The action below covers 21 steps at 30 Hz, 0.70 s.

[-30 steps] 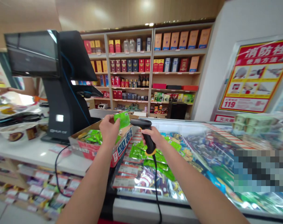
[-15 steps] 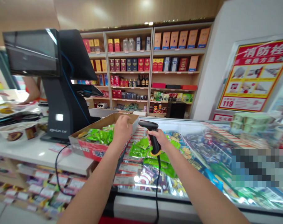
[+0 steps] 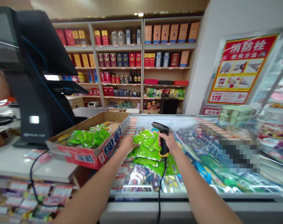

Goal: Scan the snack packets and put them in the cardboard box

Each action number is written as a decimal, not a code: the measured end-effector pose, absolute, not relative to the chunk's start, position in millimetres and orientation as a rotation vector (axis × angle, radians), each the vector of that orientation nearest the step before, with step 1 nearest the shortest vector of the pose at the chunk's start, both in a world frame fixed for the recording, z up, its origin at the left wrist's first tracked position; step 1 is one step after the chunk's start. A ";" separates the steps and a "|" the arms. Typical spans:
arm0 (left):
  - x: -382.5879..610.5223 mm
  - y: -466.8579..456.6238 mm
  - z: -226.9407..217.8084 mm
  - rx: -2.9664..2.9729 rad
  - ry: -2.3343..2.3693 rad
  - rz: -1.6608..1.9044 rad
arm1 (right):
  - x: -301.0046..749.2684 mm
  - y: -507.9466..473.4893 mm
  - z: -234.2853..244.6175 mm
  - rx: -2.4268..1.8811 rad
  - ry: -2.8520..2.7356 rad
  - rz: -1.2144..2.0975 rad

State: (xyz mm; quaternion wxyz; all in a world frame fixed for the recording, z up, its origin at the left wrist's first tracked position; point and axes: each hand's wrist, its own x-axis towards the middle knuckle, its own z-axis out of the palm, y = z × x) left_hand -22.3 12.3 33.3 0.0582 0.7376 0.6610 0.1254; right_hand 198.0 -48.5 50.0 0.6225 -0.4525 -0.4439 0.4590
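Observation:
My right hand (image 3: 169, 141) is wrapped round the handle of a black and yellow barcode scanner (image 3: 163, 141), its head pointing left above a pile of shiny green packets (image 3: 147, 152). A black cord hangs from the scanner's handle. At the pile's left edge, my left hand (image 3: 127, 144) is closed on the side of a green packet (image 3: 138, 138); its fingertips are partly hidden. The pile lies on the glass top of a display freezer (image 3: 122, 189). Left of my left hand stands an open cardboard box (image 3: 78, 155) with more green packets (image 3: 89, 137) in it.
A black checkout terminal (image 3: 41, 93) stands on the white counter (image 3: 50, 169) at left. Egg cartons (image 3: 234, 113) and stacked tubs (image 3: 272, 130) are at right. Shelves of boxed goods (image 3: 122, 59) line the back wall. Small goods (image 3: 39, 196) sit under the counter.
My left hand has moved from above the cardboard box down to the left edge of the packet pile. The scanner stays in my right hand. The view has turned slightly right.

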 end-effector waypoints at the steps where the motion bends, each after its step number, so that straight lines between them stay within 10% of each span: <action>1: -23.2 13.8 30.9 2.218 1.983 0.430 | 196.0 -49.4 50.4 -1.039 -1.044 1.054; 11: -29.9 27.4 27.6 1.622 1.225 1.632 | 190.3 -56.2 54.0 -1.058 -1.120 1.053; 21: -30.7 22.2 32.9 1.430 1.134 1.731 | 190.7 -60.1 54.5 -1.058 -1.291 1.130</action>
